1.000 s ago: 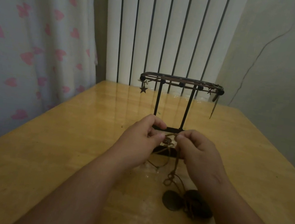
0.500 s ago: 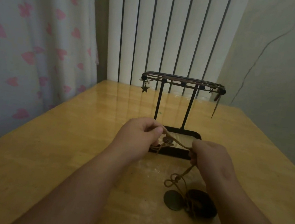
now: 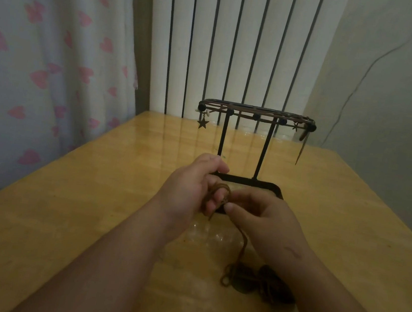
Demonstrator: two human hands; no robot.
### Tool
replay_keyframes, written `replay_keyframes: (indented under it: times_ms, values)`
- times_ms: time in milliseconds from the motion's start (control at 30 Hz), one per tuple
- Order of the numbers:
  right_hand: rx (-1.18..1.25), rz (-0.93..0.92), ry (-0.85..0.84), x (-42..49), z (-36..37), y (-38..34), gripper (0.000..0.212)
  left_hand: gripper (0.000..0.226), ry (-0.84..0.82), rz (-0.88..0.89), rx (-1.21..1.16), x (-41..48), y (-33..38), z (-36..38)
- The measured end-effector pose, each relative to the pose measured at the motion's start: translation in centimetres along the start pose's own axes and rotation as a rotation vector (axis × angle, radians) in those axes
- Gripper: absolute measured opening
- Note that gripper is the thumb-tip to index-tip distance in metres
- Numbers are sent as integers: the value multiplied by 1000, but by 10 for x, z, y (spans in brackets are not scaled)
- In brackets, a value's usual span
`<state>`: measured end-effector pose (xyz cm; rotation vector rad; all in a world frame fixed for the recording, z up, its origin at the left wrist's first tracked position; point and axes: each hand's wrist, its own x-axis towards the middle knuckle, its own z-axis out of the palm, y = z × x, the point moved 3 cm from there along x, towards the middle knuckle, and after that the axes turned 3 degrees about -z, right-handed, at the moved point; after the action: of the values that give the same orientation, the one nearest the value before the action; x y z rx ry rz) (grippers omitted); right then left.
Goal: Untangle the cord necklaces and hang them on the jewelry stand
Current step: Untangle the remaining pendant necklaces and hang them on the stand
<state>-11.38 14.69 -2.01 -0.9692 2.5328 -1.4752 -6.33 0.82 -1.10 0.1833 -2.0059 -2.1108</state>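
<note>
A black metal jewelry stand (image 3: 256, 116) rises at the middle of the wooden table (image 3: 64, 215), with cord necklaces draped along its top bar and a star charm (image 3: 203, 123) hanging at its left end. In front of the stand's base, my left hand (image 3: 190, 185) holds a bunch of brown cord (image 3: 220, 193) wound around its fingers. My right hand (image 3: 257, 216) pinches the same cord right beside it. The cord runs down to a tangle and two dark round pendants (image 3: 255, 284) lying on the table under my right forearm.
A white ribbed radiator (image 3: 237, 41) stands behind the table's far edge. A curtain with pink hearts (image 3: 42, 53) hangs to the left, and a grey wall (image 3: 394, 89) closes the right side. Bare tabletop lies on both sides of the stand.
My hands have come back together after pulling the cord apart. The stretch of cord between them has slackened and is now bunched around my left fingers.
</note>
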Motion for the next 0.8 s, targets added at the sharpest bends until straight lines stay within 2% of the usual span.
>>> replay_keyframes:
  times_ms: [67,233,400,467,633,800]
  values:
    - [-36,-7,23,0,-1,0,7,30,10,-21,-30,-1,1,1]
    - [180,95,203,2,-13,2,13,34,36,-48,-60,-3,4,2]
    - [258,138,300,1,-19,3,17,33,37,-35,-67,-3,2,1]
    - [283,151,304,1,-21,4,17,28,61,-16,-25,-1,1,-1]
    - [359,177,265,0,-20,3,16,41,120,20,149,1,-3,-4]
    - [391,177,247,0,-20,2,16,28,174,40,116,1,-3,-6]
